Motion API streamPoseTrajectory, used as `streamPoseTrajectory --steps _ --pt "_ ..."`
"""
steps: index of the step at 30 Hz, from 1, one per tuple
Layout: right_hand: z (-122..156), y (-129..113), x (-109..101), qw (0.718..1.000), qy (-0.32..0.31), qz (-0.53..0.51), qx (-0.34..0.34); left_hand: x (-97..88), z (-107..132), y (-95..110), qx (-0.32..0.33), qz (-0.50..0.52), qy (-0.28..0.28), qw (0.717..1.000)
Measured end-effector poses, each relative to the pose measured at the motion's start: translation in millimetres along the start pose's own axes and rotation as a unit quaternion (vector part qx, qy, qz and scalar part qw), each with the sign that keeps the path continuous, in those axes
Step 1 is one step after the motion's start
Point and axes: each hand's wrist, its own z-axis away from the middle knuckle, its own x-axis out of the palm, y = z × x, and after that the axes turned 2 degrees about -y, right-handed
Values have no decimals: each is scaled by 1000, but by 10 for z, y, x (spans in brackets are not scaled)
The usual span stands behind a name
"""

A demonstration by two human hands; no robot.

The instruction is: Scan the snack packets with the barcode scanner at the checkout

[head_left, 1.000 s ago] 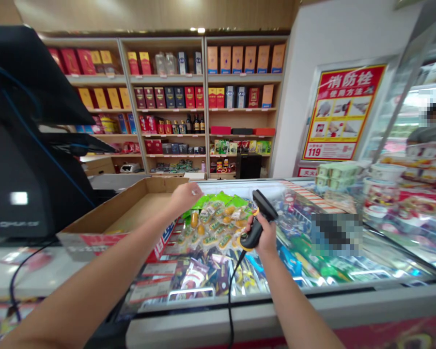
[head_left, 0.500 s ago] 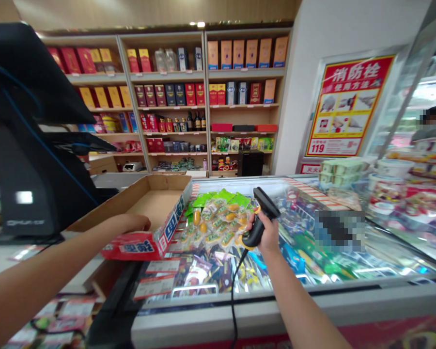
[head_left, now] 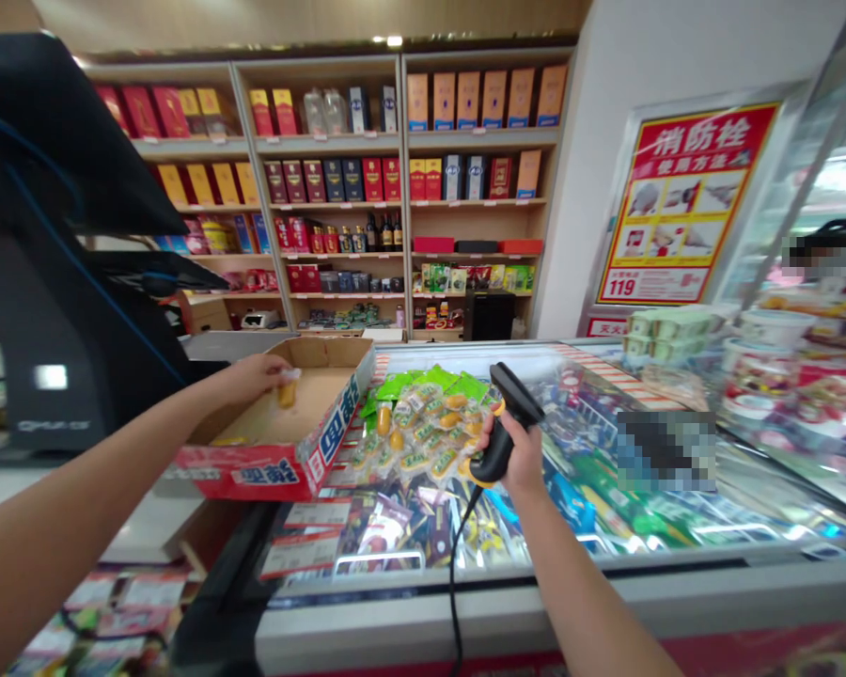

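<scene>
The left hand (head_left: pixel 254 378) has risen from low behind the near wall of a cardboard carton (head_left: pixel 250 473) to its far left side, a small packet (head_left: pixel 288 389) now showing at its fingertips, while the right hand (head_left: pixel 525 459) keeps hold of a corded barcode scanner (head_left: pixel 494 453) at nearly the same spot. Well beyond both grips stands display shelving (head_left: pixel 404 216) lined with boxes and bottles. Beneath the right grip, and stretching away to its right, runs a glass-topped display freezer (head_left: pixel 367 616). Left of the left grip rises a black checkout terminal (head_left: pixel 39 310). The carton, open-topped and red along its near wall, sits directly below the left grip. Between the two hands, on the glass, lies a heap of clear sealed packets (head_left: pixel 423 440) with golden contents, green pouches (head_left: pixel 399 384) along its far edge. The right hand is wrapped around the scanner's handle, its head pointing up and away. The left hand's narrow pinch holds the small packet, also golden inside, by its upper end, hanging within the carton's outline. The step in hand looks like picking the packet out of the carton; the next move would call for a steady pinch and enough lift to clear the carton's walls
</scene>
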Motion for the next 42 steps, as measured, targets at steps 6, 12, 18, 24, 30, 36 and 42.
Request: streamPoseTrajectory --steps 6,12,18,24,30,36,42 --pt "37 -32 31 1000 -18 7 11 531 356 640 -32 406 -111 907" --pt "67 -13 14 993 -82 12 82 1509 440 792 -151 648 -239 707" --pt "95 -7 7 971 -175 53 154 1887 342 675 -96 749 -237 611" --pt "136 7 17 930 -262 114 233 1886 309 454 -1 726 -182 663" --pt "124 14 5 939 -246 109 213 1902 343 386 64 660 -267 700" --pt "135 -31 26 945 -233 119 194 1951 408 445 105 589 -316 736" --pt "147 -16 39 946 -230 139 184 1962 435 455 93 579 -305 750"
